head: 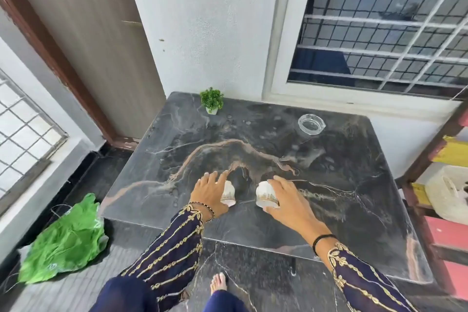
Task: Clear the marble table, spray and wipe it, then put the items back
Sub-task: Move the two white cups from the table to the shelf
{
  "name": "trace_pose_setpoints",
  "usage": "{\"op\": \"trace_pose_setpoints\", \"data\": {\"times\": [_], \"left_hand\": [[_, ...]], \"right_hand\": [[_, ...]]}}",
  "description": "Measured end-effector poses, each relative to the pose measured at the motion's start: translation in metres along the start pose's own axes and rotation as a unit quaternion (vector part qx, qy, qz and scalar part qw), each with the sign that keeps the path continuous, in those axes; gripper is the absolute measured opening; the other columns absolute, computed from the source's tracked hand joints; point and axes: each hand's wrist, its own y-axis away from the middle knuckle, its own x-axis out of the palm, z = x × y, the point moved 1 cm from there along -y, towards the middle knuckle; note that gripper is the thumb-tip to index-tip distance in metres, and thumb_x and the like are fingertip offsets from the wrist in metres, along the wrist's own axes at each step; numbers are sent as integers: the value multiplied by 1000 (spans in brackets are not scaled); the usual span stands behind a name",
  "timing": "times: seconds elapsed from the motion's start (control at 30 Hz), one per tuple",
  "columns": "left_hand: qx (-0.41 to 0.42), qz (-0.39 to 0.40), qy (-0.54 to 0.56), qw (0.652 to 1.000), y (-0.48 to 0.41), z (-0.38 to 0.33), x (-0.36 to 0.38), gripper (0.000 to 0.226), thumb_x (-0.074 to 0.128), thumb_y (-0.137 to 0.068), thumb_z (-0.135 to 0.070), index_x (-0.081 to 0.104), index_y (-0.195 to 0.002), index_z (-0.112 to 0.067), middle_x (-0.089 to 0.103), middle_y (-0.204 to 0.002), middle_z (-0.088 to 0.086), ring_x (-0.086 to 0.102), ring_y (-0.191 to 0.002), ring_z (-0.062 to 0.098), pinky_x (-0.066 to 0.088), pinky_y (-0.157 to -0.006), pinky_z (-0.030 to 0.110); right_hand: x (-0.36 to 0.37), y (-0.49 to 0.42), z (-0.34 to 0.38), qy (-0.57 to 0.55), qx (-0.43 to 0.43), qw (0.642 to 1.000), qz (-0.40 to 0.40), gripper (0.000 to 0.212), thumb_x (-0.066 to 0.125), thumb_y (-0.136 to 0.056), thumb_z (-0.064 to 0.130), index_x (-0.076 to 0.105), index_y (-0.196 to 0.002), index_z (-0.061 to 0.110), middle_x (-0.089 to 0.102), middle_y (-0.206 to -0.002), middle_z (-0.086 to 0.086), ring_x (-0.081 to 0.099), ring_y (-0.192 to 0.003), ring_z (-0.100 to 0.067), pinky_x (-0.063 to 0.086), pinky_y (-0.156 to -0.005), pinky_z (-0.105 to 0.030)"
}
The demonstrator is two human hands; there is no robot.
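Observation:
The dark marble table (329,210) fills the middle of the view. Two white patterned cups stand near its front centre, a hand's width apart. My left hand (211,191) wraps the left cup (229,194) from its left side. My right hand (286,196) grips the right cup (266,195) from the right, thumb under its base edge. Both cups appear to touch the tabletop. A small green potted plant (212,100) stands at the back left corner. A clear glass ashtray (311,124) sits toward the back right.
A green plastic bag (65,238) lies on the floor left of the table. A coloured wooden rack (445,180) holding a white container (450,192) stands at the right. A wall and a barred window (385,23) rise behind the table. My bare foot (219,284) is by the front edge.

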Motion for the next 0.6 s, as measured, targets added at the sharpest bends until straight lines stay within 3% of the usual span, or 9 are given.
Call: {"op": "trace_pose_setpoints", "data": {"times": [0.17,0.3,0.5,0.6], "left_hand": [[-27,36,13,999,-11,10,20,89,67,-82,-29,11,-151,-25,21,-155,9,28,-140,31,40,-109,43],[-28,11,31,999,-25,14,29,73,59,-85,-30,21,-147,-26,30,-150,0,37,-134,21,52,-93,38],[-45,-5,59,997,-40,14,32,63,55,-87,-44,36,-141,-21,49,-130,-5,49,-121,17,57,-75,34],[-80,6,105,991,-47,15,31,55,50,-88,-46,36,-137,-25,46,-126,-8,47,-121,13,55,-73,33]], "right_hand": [[11,-13,-16,-26,23,999,31,80,70,-94,31,24,-159,25,28,-164,1,30,-148,-23,42,-111,-39],[15,-29,-26,-14,12,1000,20,72,60,-98,24,23,-160,27,31,-161,4,33,-147,-19,52,-102,-38],[10,-57,-37,-37,8,999,37,64,58,-94,16,36,-152,27,43,-152,9,44,-139,-16,49,-99,-33],[10,-71,-44,-68,27,996,46,60,54,-90,8,43,-147,25,50,-143,9,52,-127,-16,45,-96,-28]]}}
